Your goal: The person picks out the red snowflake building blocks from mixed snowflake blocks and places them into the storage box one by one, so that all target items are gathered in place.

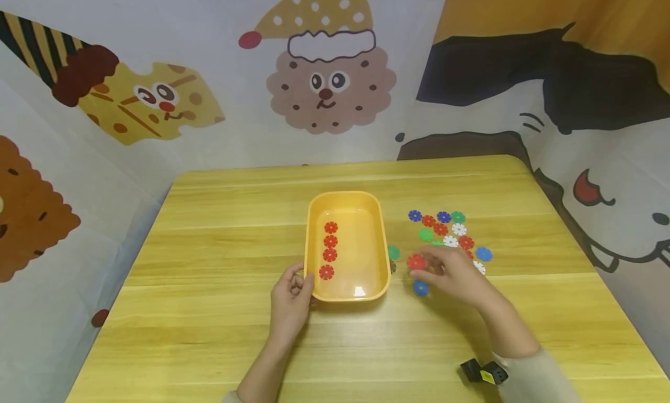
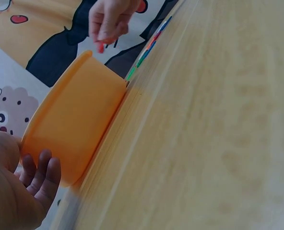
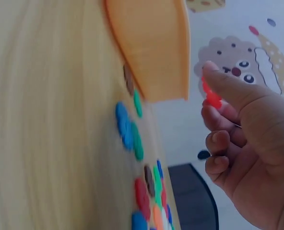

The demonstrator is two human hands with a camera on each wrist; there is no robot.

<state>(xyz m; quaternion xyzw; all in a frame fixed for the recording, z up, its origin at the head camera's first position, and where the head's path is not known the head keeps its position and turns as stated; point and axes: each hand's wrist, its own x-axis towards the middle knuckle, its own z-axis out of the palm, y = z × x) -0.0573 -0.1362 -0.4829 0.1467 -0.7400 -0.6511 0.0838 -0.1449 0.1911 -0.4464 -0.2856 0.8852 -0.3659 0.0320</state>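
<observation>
My right hand [image 1: 451, 273] pinches a red notched plastic disc [image 1: 416, 262] between thumb and fingertips, raised above the table to the right of a yellow-orange tray [image 1: 386, 240]. In the right wrist view the disc [image 3: 212, 94] shows edge-on. Inside the tray, several red discs [image 1: 330, 241] lie in a column along its left side. My left hand [image 1: 291, 301] holds the tray's near left corner, the thumb at the rim and the fingers bent by the outer wall [image 2: 79, 124].
Loose notched discs in red, blue, green and white [image 1: 451, 241] lie scattered on the wooden table [image 1: 220, 246] right of the tray. A blue disc [image 1: 421, 288] lies below my right hand. A small black device [image 1: 484, 372] is by the right sleeve. Cartoon-printed cloth [image 1: 225, 141] hangs behind.
</observation>
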